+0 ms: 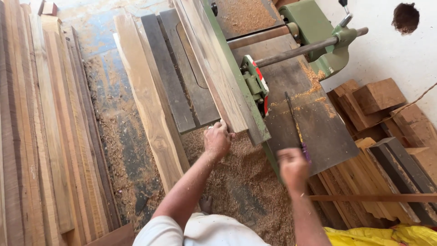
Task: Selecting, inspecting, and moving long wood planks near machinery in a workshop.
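My left hand (217, 139) grips the near end of a long pale wooden board (211, 68) that leans against the green side of a woodworking machine (318, 27). My right hand (292, 168) is blurred, with its fingers curled, at the near edge of the machine's dark metal table (318, 127). A thin tool with a purple handle (305, 152) lies on that table, its handle right beside my right hand. Whether the hand grips the tool is unclear. A red and white guard (259, 82) sits at the middle of the machine.
Several long planks (45, 127) lie on the floor at the left, and darker boards (173, 77) lean beside the machine. Sawdust (241, 182) covers the floor. Wood blocks (378, 95) are stacked at the right by a white wall. A thin wooden strip (378, 198) crosses above yellow cloth (387, 236).
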